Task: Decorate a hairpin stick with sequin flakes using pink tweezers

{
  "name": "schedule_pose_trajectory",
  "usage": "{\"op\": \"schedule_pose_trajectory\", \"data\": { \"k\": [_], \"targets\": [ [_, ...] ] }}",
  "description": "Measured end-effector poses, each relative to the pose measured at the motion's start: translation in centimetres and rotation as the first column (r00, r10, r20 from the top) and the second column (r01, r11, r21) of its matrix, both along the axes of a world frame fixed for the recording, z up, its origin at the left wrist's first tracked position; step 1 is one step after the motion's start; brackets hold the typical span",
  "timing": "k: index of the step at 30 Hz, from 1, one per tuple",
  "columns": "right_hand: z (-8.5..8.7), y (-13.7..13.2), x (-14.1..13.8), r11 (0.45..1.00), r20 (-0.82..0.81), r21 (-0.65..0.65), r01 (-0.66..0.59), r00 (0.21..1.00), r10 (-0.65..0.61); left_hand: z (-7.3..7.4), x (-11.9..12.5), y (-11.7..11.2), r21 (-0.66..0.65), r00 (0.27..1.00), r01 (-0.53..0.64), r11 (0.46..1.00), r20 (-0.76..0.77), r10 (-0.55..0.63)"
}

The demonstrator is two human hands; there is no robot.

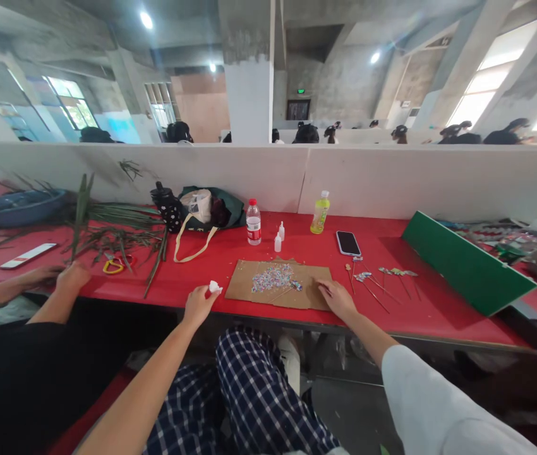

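Note:
My left hand [197, 304], at the table's front edge, pinches a small white crumpled tissue [215, 287]. Flat on the table lies a piece of brown cardboard [240, 287] with a heap of tiny multicoloured bits [271, 277] on it. A thin stick with a colourful decorated end [297, 286] rests beside the heap. My right hand [337, 298] is over the cardboard's right edge, fingers stretched out, nothing visible in them. To its right, several thin sticks with decorated ends [366, 277] are spread on the red table [297, 246].
Behind the cardboard stand two small white squeeze bottles [278, 242], a red-capped bottle [253, 222] and a yellow-green drink bottle [320, 213]. A phone [348, 243] and green board [467, 262] are rightward. Leftward are a bag [230, 205], scissors [114, 265], leaves and a co-worker's hands [72, 278].

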State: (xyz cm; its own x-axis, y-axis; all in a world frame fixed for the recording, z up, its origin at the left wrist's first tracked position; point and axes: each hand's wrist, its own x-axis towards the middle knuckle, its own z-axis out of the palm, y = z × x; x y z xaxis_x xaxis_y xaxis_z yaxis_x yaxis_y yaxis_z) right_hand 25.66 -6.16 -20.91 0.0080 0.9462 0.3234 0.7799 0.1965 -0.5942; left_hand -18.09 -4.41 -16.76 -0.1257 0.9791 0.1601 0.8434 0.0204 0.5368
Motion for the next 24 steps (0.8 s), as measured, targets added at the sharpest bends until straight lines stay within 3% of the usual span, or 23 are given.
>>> {"op": "schedule_pose_trajectory", "data": {
  "k": [5, 9, 14, 21, 24],
  "targets": [
    [-1.0, 0.9, -0.2, 0.999, 0.159, 0.023, -0.033, 0.987, 0.029, -1.1, 2.8, 4.0, -0.002, 0.966, -0.226, 0.974, -0.127, 0.224],
    [-1.0, 1.1, -0.1, 0.999, 0.264, 0.014, -0.032, 0.964, 0.027, -2.1, 5.2, 4.9, 0.098, 0.904, -0.378, 0.920, -0.173, 0.390],
    [-0.9, 1.0, -0.2, 1.000, 0.329, 0.006, -0.011, 0.944, 0.009, -2.6, 6.3, 4.4, 0.224, 0.881, -0.370, 0.902, -0.224, 0.417],
    [-0.3, 0.8, -0.8, 1.000, 0.360, 0.014, 0.011, 0.933, -0.015, -2.0, 6.5, 4.7, 0.302, 0.862, -0.415, 0.858, -0.171, 0.478],
    [0.0, 0.8, -1.0, 1.000, 0.370, 0.012, 0.019, 0.929, -0.022, -1.7, 6.4, 4.3, 0.296, 0.873, -0.405, 0.865, -0.156, 0.462]
  ]
}}
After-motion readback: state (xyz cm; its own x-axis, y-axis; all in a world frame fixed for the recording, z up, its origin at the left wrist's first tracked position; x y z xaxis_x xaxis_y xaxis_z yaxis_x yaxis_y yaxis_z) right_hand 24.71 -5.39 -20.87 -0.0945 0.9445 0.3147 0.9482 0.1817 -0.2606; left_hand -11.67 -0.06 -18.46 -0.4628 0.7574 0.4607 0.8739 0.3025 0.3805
